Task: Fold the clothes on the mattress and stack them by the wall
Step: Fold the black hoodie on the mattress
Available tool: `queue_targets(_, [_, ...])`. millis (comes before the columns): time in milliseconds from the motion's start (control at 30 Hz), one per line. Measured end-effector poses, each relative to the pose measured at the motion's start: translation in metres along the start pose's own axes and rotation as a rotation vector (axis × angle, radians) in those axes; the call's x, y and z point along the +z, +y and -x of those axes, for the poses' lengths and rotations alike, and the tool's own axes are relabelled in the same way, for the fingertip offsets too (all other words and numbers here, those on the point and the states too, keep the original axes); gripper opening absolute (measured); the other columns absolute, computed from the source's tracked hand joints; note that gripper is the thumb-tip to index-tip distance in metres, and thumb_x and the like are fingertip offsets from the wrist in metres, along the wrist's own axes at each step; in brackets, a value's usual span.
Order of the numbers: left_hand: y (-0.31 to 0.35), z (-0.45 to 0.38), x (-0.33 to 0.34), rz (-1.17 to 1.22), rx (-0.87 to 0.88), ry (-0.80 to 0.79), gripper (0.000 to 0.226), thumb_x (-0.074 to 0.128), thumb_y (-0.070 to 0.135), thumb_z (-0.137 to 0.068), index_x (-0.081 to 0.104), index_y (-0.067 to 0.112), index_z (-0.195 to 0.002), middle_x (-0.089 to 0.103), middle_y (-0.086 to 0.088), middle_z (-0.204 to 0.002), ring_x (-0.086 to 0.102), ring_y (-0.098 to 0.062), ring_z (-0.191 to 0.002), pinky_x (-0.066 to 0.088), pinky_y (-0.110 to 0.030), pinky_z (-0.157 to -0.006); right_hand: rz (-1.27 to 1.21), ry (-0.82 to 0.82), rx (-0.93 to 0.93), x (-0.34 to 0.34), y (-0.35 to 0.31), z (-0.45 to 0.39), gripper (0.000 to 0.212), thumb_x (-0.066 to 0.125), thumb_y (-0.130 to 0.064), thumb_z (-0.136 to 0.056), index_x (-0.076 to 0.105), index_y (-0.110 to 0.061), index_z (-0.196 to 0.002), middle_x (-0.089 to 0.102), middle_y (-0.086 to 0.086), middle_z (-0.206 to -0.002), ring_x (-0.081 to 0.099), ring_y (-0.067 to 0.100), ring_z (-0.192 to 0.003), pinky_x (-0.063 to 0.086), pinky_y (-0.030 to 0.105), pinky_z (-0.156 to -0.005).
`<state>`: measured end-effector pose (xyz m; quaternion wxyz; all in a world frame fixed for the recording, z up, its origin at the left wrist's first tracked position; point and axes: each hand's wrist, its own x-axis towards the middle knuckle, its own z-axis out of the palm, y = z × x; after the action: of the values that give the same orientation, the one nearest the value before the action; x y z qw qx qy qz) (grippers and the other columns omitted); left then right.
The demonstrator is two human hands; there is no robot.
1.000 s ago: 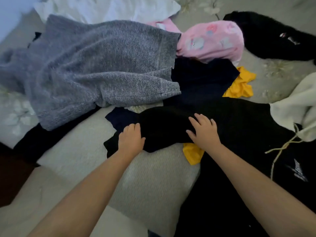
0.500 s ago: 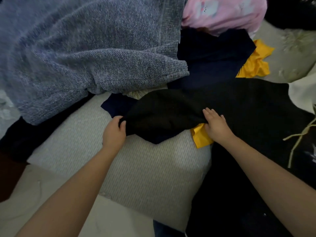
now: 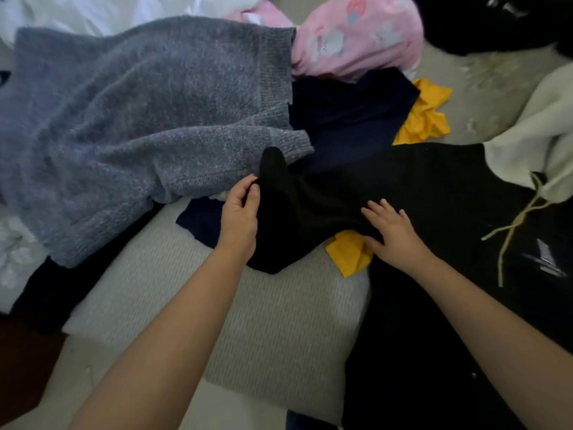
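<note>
Left hand (image 3: 240, 212) pinches a raised edge of the black garment (image 3: 341, 193) between thumb and fingers, while the right hand (image 3: 391, 232) lies flat, fingers straight, pressing the same cloth down near a yellow cloth (image 3: 348, 251). That black piece lies in the middle of the mattress (image 3: 496, 88), tangled with a navy garment (image 3: 347, 116) and overlapping the cuff of the grey knitted sweater (image 3: 139, 119). I reckon a pull from here could drag the navy and yellow pieces along, since they lie under it, or bunch the black cloth instead of spreading it.
</note>
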<state>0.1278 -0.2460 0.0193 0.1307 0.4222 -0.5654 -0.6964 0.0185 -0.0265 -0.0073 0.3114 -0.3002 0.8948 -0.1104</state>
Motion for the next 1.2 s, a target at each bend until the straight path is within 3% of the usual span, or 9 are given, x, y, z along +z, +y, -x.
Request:
queue_targets(133, [0.024, 0.016, 0.097, 0.098, 0.036, -0.27, 0.025, 0.038, 0.007, -0.097, 0.05, 0.004, -0.118, 0.056, -0.007, -0.108, 0.056, -0.011, -0.094, 0.047, -0.026, -0.09, -0.056, 0.217, 0.088, -0.036, 0.058, 0.062, 0.05, 0.053, -0.013, -0.091, 0.037, -0.011, -0.139, 0.028, 0.006, -0.15, 0.013, 0.021, -0.142, 0.008, 0.034, -0.114])
queue_targets(233, [0.038, 0.045, 0.187, 0.062, 0.124, -0.434, 0.025, 0.041, 0.004, -0.095, 0.052, 0.006, -0.118, 0.055, -0.012, -0.113, 0.054, -0.019, -0.104, 0.043, -0.034, -0.098, -0.149, 0.366, 0.267, -0.054, 0.114, 0.119, 0.046, 0.053, -0.007, -0.09, 0.043, -0.005, -0.135, 0.035, 0.009, -0.146, 0.019, 0.021, -0.141, 0.009, 0.02, -0.107])
queue_targets(333, [0.037, 0.086, 0.281, -0.045, 0.24, -0.603, 0.021, 0.046, 0.005, -0.094, 0.055, 0.018, -0.107, 0.054, -0.015, -0.124, 0.05, -0.025, -0.117, 0.038, -0.04, -0.106, -0.246, 0.516, 0.433, -0.06, 0.173, 0.182, 0.042, 0.054, -0.003, -0.089, 0.048, -0.003, -0.13, 0.042, 0.011, -0.142, 0.027, 0.023, -0.138, 0.015, 0.023, -0.106])
queue_targets(500, [-0.018, 0.174, 0.392, -0.384, 0.343, -1.038, 0.031, 0.054, 0.016, -0.091, 0.053, 0.02, -0.122, 0.04, 0.003, -0.138, 0.034, -0.002, -0.124, 0.029, -0.014, -0.102, -0.4, 0.673, 0.656, -0.042, 0.26, 0.27, 0.037, 0.054, 0.002, -0.088, 0.052, 0.003, -0.125, 0.05, 0.019, -0.133, 0.043, 0.031, -0.127, 0.027, 0.031, -0.106])
queue_targets(600, [-0.051, 0.192, 0.405, -0.471, 0.351, -0.839, 0.032, 0.053, 0.016, -0.091, 0.052, 0.015, -0.123, 0.046, 0.003, -0.129, 0.042, -0.011, -0.123, 0.035, -0.028, -0.107, -0.453, 0.637, 0.677, -0.025, 0.294, 0.292, 0.036, 0.052, -0.001, -0.089, 0.052, 0.002, -0.125, 0.052, 0.019, -0.131, 0.047, 0.031, -0.122, 0.03, 0.029, -0.103])
queue_targets(733, [-0.08, 0.176, 0.384, -1.112, 0.648, -0.723, 0.046, 0.059, 0.02, -0.088, 0.046, 0.013, -0.131, 0.044, -0.005, -0.138, 0.035, -0.018, -0.131, 0.023, -0.024, -0.106, -0.483, 0.626, 0.609, -0.019, 0.318, 0.279, 0.049, 0.059, -0.019, -0.088, 0.045, -0.004, -0.132, 0.05, 0.014, -0.133, 0.044, 0.025, -0.124, 0.027, 0.023, -0.099])
queue_targets(867, [-0.102, 0.153, 0.36, -1.728, 0.638, -0.579, 0.069, 0.056, 0.033, -0.088, 0.02, 0.02, -0.145, 0.018, -0.004, -0.153, 0.01, -0.023, -0.142, 0.012, -0.039, -0.115, -0.423, 0.553, 0.649, -0.028, 0.335, 0.235, 0.074, 0.057, -0.042, -0.086, 0.023, -0.011, -0.144, 0.022, 0.013, -0.151, 0.024, 0.027, -0.138, 0.023, 0.035, -0.111])
queue_targets(1033, [-0.106, 0.134, 0.342, -1.903, 0.673, -0.321, 0.073, 0.052, 0.021, -0.09, 0.005, 0.024, -0.146, 0.008, -0.008, -0.154, 0.007, -0.025, -0.142, 0.019, -0.038, -0.112, -0.547, 0.428, 0.829, -0.032, 0.364, 0.2, 0.08, 0.058, -0.037, -0.087, 0.011, -0.01, -0.146, 0.029, 0.022, -0.142, 0.04, 0.036, -0.124, 0.039, 0.042, -0.099])
queue_targets(1200, [-0.093, 0.116, 0.317, -1.867, 0.685, -0.295, 0.075, 0.052, 0.005, -0.087, 0.009, 0.018, -0.147, 0.009, -0.014, -0.153, 0.015, -0.03, -0.138, 0.026, -0.037, -0.108, -0.636, 0.409, 0.774, -0.025, 0.373, 0.193, 0.065, 0.053, -0.011, -0.09, 0.019, -0.009, -0.145, 0.059, 0.02, -0.106, 0.057, 0.031, -0.098, 0.046, 0.037, -0.088])
